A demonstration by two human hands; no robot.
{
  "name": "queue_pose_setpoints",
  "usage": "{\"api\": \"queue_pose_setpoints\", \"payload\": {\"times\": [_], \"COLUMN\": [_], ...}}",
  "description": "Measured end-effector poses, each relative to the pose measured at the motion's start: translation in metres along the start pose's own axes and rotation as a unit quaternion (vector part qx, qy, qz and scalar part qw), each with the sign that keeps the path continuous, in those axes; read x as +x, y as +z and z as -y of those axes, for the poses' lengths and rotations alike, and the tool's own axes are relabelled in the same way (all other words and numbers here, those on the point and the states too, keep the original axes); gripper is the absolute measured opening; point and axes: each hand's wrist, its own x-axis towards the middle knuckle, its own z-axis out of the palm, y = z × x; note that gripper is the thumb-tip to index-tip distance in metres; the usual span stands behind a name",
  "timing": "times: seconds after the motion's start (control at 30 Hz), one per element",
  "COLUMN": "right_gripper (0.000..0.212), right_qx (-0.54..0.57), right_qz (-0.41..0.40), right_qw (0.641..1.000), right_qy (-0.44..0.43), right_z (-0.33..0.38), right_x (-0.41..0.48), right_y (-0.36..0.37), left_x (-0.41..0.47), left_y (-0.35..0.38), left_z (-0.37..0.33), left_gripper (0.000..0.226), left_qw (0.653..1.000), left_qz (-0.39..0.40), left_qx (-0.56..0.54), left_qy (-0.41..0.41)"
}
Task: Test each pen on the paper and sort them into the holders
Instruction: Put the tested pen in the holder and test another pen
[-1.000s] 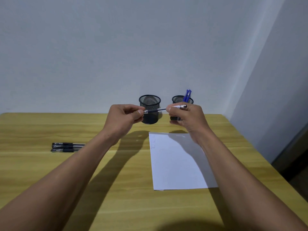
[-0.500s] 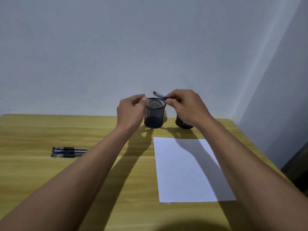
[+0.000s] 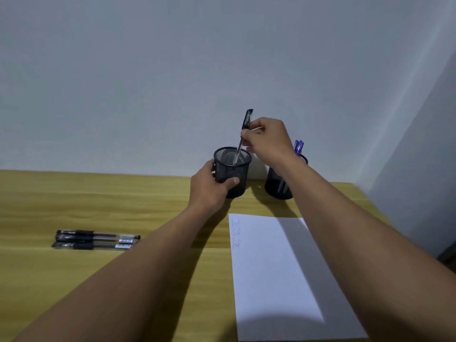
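My left hand [image 3: 209, 187] grips the side of the left black mesh holder [image 3: 233, 169] at the back of the wooden table. My right hand [image 3: 267, 139] pinches a black-capped pen [image 3: 243, 137] that stands nearly upright, its lower end inside that holder. A second mesh holder [image 3: 278, 186] stands to the right, partly hidden by my right forearm, with blue pens [image 3: 299, 146] sticking out. A white sheet of paper [image 3: 271, 267] lies in front, with faint scribbles near its top left corner. Two black pens [image 3: 96, 239] lie side by side at the left.
The wooden table [image 3: 98, 198] runs up to a plain grey wall. Its right edge falls away close to the right holder and the paper.
My right hand turned the pen from level to upright and lowered its end into the left holder. My left hand let go of the pen and took hold of the holder's side.
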Motion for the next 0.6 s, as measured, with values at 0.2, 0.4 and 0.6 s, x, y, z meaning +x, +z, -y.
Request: {"api": "queue_pose_setpoints", "payload": {"times": [0.2, 0.4, 0.6], "right_gripper": [0.012, 0.032, 0.029], "right_qx": [-0.019, -0.072, -0.101], "right_qz": [0.000, -0.010, 0.020], "right_qw": [0.999, 0.997, 0.993], "right_qy": [0.038, -0.003, -0.052], "right_z": [-0.011, 0.007, 0.033], "right_x": [0.002, -0.015, -0.046], "right_y": [0.006, -0.013, -0.015], "left_x": [0.000, -0.004, -0.024], "left_y": [0.001, -0.005, -0.035], "left_z": [0.002, -0.007, -0.023], "left_gripper": [0.060, 0.061, 0.076], "left_qw": [1.000, 0.999, 0.997], "left_qz": [-0.004, 0.013, 0.011], "left_qx": [-0.012, 0.029, 0.075], "left_qy": [0.008, -0.003, -0.009]}}
